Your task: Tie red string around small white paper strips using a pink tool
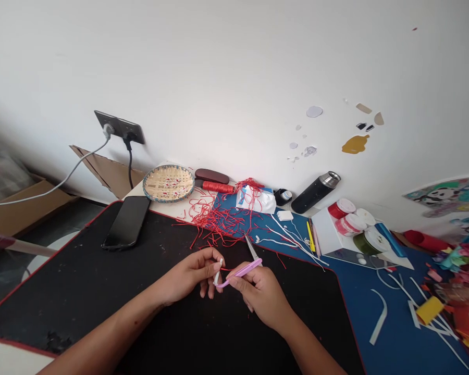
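White piece in hand, plenty of red thread already loose

The small white piece (218, 272) was held just above the front part of the black mat (172, 333), between the two hands. It looked slim, pale and slightly bent, standing nearly upright, with a short red strand (226, 269) running from beside it toward the right hand; whether the two were joined was too small to tell. The work on this piece seemed to be partway through, since it was in the fingers and not set down.

The left hand (203, 272) pinched it between thumb and fingertips. The right hand (260, 291) was closed around the pink handle of the scissors (244, 268), whose blades pointed away toward the wall. One end of the handle came close to the white piece; contact could not be made out.

Beyond the hands, a tangle of short red threads (222, 221) suggested that much cutting was done. Thread was left wound on the red spool (218, 186) behind it, and long white strips (293, 242) lay to the right, apparently unused.

Farther out were a woven basket (156, 177) holding small red and white bits, a phone (126, 223) on the mat and a dark flask (316, 192) near the wall.
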{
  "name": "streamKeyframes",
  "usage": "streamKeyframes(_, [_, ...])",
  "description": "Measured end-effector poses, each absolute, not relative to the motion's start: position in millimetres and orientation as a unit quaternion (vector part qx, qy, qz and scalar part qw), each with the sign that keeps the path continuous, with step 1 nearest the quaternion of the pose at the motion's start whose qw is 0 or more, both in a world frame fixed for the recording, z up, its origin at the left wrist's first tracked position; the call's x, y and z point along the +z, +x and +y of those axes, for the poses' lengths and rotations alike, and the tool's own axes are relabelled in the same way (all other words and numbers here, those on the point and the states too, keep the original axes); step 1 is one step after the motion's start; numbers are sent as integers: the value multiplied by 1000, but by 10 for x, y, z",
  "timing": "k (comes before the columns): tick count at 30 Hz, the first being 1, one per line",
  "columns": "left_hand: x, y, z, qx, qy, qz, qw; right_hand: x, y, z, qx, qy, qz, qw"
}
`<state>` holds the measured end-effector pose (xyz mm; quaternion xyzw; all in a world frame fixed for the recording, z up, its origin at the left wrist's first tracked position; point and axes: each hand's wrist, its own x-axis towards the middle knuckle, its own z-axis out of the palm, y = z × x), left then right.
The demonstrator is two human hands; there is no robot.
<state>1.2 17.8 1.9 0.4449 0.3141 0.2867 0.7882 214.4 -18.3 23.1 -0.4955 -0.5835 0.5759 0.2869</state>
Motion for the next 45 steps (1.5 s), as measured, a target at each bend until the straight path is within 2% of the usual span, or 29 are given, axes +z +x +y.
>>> streamKeyframes(4, [5, 11, 135, 255, 436, 304, 808, 110, 2127, -181, 676, -472, -482, 296])
streamKeyframes(11, [32, -1, 112, 227, 399, 299, 836, 48, 2080, -212, 746, -461, -371, 307])
streamKeyframes(20, [188, -54, 143, 195, 417, 309, 832, 29, 2112, -217, 764, -470, -326, 300])
streamKeyframes(45, [161, -75, 69, 132, 475, 330, 805, 35, 2062, -261, 787, -434, -337, 279])
